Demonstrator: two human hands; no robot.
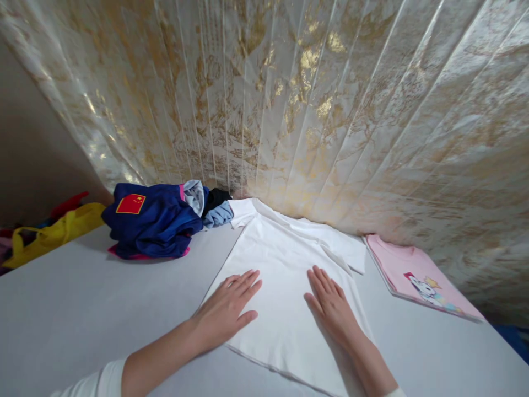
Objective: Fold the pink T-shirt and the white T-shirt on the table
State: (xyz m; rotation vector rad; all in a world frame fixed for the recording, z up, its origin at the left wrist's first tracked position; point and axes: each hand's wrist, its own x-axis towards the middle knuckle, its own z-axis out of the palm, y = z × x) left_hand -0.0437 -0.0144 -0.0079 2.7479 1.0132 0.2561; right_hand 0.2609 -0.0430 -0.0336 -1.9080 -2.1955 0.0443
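A white T-shirt (285, 298) lies spread out on the white table, its sleeves at the far end and its hem toward me. My left hand (226, 310) rests palm down on the shirt's left side, fingers stretched out. On the right half of the shirt, my right hand (330, 304) is laid with its fingers extended and the thumb a little apart. Neither hand grips the cloth. Small wrinkles show near the collar and the right sleeve.
A heap of dark blue clothing (155, 220) with a red flag patch sits at the back left, beside grey and black garments. A folded pink shirt (417, 270) lies at the right. Gold-patterned curtain (289, 99) hangs behind the table (103, 320). Yellow cloth (58, 234) is beyond the left edge.
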